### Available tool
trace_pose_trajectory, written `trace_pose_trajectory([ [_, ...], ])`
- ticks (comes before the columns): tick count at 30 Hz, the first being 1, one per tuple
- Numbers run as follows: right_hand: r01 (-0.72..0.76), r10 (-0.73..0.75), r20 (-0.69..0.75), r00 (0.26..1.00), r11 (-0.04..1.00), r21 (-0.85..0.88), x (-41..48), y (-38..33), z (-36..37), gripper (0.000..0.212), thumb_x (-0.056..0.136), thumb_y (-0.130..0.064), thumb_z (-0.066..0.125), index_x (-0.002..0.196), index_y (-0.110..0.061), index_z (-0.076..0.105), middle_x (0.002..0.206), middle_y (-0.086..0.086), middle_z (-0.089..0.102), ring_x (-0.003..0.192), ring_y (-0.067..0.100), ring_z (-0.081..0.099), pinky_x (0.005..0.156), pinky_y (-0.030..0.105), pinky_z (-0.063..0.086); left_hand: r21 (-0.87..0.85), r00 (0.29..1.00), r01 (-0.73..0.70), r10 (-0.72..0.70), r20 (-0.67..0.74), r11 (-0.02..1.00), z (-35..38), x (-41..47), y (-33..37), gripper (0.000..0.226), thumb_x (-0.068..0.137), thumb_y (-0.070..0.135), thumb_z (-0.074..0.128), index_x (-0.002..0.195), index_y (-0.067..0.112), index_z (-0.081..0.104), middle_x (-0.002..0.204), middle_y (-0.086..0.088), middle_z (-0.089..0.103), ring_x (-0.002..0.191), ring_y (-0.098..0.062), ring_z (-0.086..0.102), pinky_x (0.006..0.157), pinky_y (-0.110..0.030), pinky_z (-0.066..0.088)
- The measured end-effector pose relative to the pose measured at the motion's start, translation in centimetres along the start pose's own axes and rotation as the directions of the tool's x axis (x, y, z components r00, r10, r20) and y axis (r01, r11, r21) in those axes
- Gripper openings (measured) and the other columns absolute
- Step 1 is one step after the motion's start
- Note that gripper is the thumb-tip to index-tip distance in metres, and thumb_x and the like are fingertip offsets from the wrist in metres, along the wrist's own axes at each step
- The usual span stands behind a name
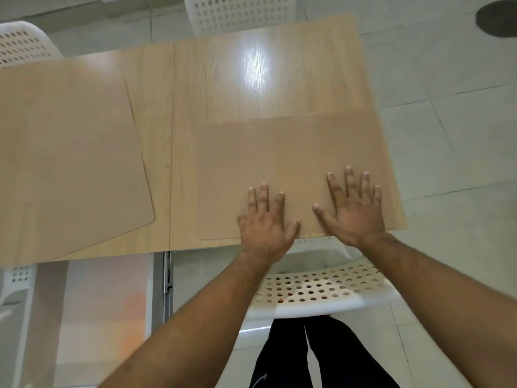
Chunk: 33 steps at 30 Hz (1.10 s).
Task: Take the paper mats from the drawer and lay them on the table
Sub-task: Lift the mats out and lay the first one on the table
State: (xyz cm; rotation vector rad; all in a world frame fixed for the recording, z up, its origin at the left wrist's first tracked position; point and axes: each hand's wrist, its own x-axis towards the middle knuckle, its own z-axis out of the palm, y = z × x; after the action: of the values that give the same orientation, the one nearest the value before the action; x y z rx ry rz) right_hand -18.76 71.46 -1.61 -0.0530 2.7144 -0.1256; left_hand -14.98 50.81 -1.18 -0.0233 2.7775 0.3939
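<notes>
A tan paper mat (282, 155) with a fine checked texture lies flat on the right half of the light wooden table (251, 88), reaching the near edge. My left hand (265, 222) and my right hand (352, 211) rest palm down on its near part, fingers spread, holding nothing. A second tan paper mat (72, 158) with rounded corners lies flat on the left half of the table, apart from both hands.
A white perforated chair (319, 287) is tucked under the table's near edge below my hands. Two more white chairs (240, 12) stand at the far side. An open drawer (106, 298) shows below the table at the left. Grey floor tiles lie to the right.
</notes>
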Motion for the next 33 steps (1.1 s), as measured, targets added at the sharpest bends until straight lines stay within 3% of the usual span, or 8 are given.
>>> trace_pose_trajectory([
  [5, 0.036, -0.036, -0.025, 0.999, 0.999, -0.019, -0.4, 0.4, 1.0, 0.082, 0.089, -0.081, 0.006, 0.154, -0.04, -0.021, 0.164, 0.004, -0.027, 0.15, 0.035, -0.023, 0.121, 0.058, -0.007, 0.075, 0.997, 0.07, -0.067, -0.041, 0.995, 0.9, -0.3, 0.6, 0.07, 0.09, 0.07, 0.034, 0.145, 0.027, 0.032, 0.165, -0.009, 0.011, 0.152, -0.034, 0.007, 0.105, -0.058, 0.035],
  [10, 0.081, -0.083, -0.056, 0.995, 0.996, -0.04, 0.2, 1.2, 1.2, 0.081, 0.09, -0.08, 0.008, 0.155, -0.04, -0.02, 0.164, 0.004, -0.028, 0.15, 0.032, -0.025, 0.12, 0.057, -0.009, 0.091, 0.999, 0.029, -0.025, -0.046, 0.995, 0.7, 0.1, 0.8, 0.072, 0.087, 0.069, 0.037, 0.139, 0.019, 0.037, 0.16, -0.012, 0.017, 0.148, -0.035, 0.013, 0.106, -0.058, 0.035],
  [12, 0.089, -0.091, -0.072, 0.993, 0.995, -0.037, 0.1, 1.5, 1.4, 0.081, 0.09, -0.08, 0.008, 0.155, -0.04, -0.019, 0.165, 0.004, -0.027, 0.15, 0.031, -0.024, 0.121, 0.056, -0.009, 0.05, 0.999, -0.027, 0.028, -0.03, 0.998, 0.8, 0.2, 0.8, 0.076, 0.085, 0.064, 0.041, 0.145, 0.02, 0.031, 0.163, -0.011, 0.011, 0.151, -0.035, 0.008, 0.11, -0.06, 0.03],
  [16, 0.093, -0.097, -0.094, 0.991, 0.995, -0.037, 0.1, 1.6, 1.6, 0.081, 0.09, -0.079, 0.008, 0.157, -0.038, -0.014, 0.166, 0.004, -0.023, 0.151, 0.03, -0.021, 0.121, 0.056, -0.007, 0.0, 0.998, -0.049, 0.049, 0.028, 0.999, 1.0, 0.7, 1.2, 0.091, 0.078, 0.057, 0.038, 0.157, 0.031, 0.002, 0.168, -0.007, -0.01, 0.154, -0.031, -0.01, 0.112, -0.065, 0.019],
  [21, 0.12, -0.12, -0.108, 0.987, 0.993, -0.009, 0.2, 0.3, 0.8, 0.08, 0.09, -0.077, 0.006, 0.157, -0.038, -0.016, 0.165, 0.007, -0.026, 0.151, 0.031, -0.022, 0.121, 0.057, -0.006, -0.027, 0.999, -0.04, 0.04, -0.027, 0.999, 0.6, 2.2, 1.8, 0.081, 0.083, 0.049, 0.037, 0.157, 0.033, 0.009, 0.168, -0.006, -0.009, 0.154, -0.029, -0.01, 0.115, -0.065, 0.018],
  [27, 0.339, -0.332, -0.125, 0.935, 0.94, 0.042, 1.5, -6.2, 1.3, 0.067, 0.097, -0.063, 0.009, 0.158, -0.039, -0.008, 0.167, 0.005, -0.016, 0.154, 0.029, -0.013, 0.122, 0.055, -0.005, -0.017, 0.987, 0.092, -0.094, -0.133, 0.996, 0.3, 3.8, -1.8, 0.067, 0.1, 0.045, 0.028, 0.158, 0.034, -0.004, 0.169, -0.003, -0.01, 0.155, -0.026, -0.008, 0.117, -0.061, 0.018],
  [30, 0.333, -0.33, -0.115, 0.937, 0.943, 0.012, 1.7, -6.8, 2.5, 0.064, 0.099, -0.062, 0.013, 0.158, -0.039, 0.0, 0.168, 0.003, -0.008, 0.155, 0.027, -0.007, 0.122, 0.056, 0.001, 0.031, 0.989, 0.071, -0.066, -0.131, 0.997, 0.7, 3.3, -3.4, 0.064, 0.101, 0.052, 0.02, 0.159, 0.038, 0.0, 0.169, 0.001, -0.011, 0.155, -0.023, -0.009, 0.116, -0.059, 0.018],
  [33, 0.292, -0.29, -0.119, 0.95, 0.956, 0.002, 1.8, -6.1, 2.4, 0.066, 0.098, -0.064, 0.015, 0.158, -0.042, -0.005, 0.168, 0.001, -0.014, 0.154, 0.025, -0.013, 0.122, 0.054, -0.003, 0.011, 0.99, 0.071, -0.07, -0.119, 0.997, 0.7, 3.4, -3.5, 0.064, 0.101, 0.054, 0.023, 0.159, 0.04, -0.001, 0.168, 0.003, -0.015, 0.155, -0.02, -0.013, 0.117, -0.059, 0.015],
])
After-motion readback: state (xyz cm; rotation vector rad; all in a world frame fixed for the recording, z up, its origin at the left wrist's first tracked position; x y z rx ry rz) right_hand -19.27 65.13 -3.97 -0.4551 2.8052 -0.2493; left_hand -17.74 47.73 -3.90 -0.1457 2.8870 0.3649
